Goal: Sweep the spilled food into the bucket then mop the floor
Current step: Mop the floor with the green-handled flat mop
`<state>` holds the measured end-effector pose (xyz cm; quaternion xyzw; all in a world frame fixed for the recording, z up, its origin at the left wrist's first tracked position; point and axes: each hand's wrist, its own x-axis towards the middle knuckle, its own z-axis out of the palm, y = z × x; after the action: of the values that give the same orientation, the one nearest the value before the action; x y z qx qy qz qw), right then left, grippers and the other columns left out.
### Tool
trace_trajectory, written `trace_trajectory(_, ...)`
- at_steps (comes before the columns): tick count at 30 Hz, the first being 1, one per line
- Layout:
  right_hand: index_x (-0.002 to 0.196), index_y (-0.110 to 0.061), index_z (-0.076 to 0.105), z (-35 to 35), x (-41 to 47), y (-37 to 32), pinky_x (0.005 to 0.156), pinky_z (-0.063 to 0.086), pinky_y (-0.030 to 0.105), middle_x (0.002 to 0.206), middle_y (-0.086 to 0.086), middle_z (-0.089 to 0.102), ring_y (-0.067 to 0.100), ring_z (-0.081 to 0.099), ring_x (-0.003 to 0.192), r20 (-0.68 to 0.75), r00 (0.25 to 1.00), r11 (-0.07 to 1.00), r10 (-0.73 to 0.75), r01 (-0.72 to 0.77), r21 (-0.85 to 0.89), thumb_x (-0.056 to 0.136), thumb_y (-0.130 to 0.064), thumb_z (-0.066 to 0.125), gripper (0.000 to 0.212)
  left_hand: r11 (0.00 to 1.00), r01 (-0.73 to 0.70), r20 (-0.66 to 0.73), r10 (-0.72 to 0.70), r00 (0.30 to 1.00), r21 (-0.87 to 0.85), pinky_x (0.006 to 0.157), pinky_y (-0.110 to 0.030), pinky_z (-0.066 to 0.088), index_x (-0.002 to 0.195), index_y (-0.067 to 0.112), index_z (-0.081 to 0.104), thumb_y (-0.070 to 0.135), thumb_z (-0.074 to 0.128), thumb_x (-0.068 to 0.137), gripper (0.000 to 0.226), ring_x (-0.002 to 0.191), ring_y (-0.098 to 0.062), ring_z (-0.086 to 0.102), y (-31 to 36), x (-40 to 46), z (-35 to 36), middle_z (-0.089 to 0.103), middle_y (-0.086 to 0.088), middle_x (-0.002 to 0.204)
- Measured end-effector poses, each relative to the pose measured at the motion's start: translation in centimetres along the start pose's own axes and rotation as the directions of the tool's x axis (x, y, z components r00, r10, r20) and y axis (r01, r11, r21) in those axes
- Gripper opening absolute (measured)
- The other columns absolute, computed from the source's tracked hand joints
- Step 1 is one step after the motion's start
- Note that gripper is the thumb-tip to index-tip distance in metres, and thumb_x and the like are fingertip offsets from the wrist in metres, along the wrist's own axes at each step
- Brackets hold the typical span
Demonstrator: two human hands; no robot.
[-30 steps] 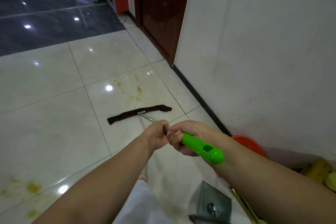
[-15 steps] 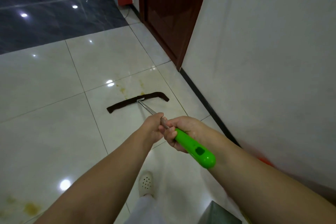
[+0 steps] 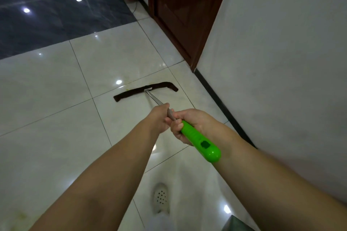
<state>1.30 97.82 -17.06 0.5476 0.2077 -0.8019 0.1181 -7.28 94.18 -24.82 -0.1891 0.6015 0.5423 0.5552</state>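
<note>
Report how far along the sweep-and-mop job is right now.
Done: no loose food shows on the pale floor tiles, so sweeping looks finished; the bucket is out of view. In hand: left hand and right hand grip the mop handle, pushing the dark mop head. Left: a faint yellowish stain near the lower-left corner.

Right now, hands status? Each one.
Left hand: closed on the mop pole.
Right hand: closed on the mop's green grip.
</note>
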Motion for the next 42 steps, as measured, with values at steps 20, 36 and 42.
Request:
trace_trajectory(20,0.078,0.0,0.053,-14.6,-12.5,7.2,0.026,0.033,0.013,0.048,0.01,0.049,0.007,0.038,0.025,-0.032,0.998,0.996,0.053,-0.05,0.076,0.096,-0.008,0.05,0.021,0.951,0.06,0.072,-0.086,0.994,0.304,0.054,-0.026,0.041,0.07,0.01,0.043,0.027,0.03,0.1,0.036,0.052,-0.014,0.046,-14.4,-9.1,8.4,0.051,-0.005,0.058)
trace_trajectory(36,0.076,-0.002,0.051,-23.8,-20.8,8.5,0.024,0.031,0.013,0.049,0.007,0.046,0.006,0.037,0.025,-0.117,0.991,0.987,0.06,-0.077,-0.143,0.097,-0.01,0.049,0.022,0.983,-0.018,0.121,-0.004,0.993,0.183,0.052,-0.025,0.037,0.068,0.009,0.041,0.006,0.03,0.092,0.026,0.046,-0.015,0.042,-22.6,-14.5,16.6,0.046,-0.001,0.032)
trace_trajectory(42,0.07,-0.004,0.049,-22.0,-18.6,6.2,0.024,0.031,0.013,0.036,0.004,0.041,0.006,0.035,0.021,-0.091,0.989,0.973,0.118,-0.133,-0.191,0.099,-0.015,0.05,0.031,0.983,-0.007,0.149,-0.021,0.989,0.186,0.037,-0.016,0.037,0.061,0.005,0.038,0.003,0.029,0.093,0.033,0.021,-0.008,0.038,-20.0,-12.5,15.9,0.043,-0.001,0.028)
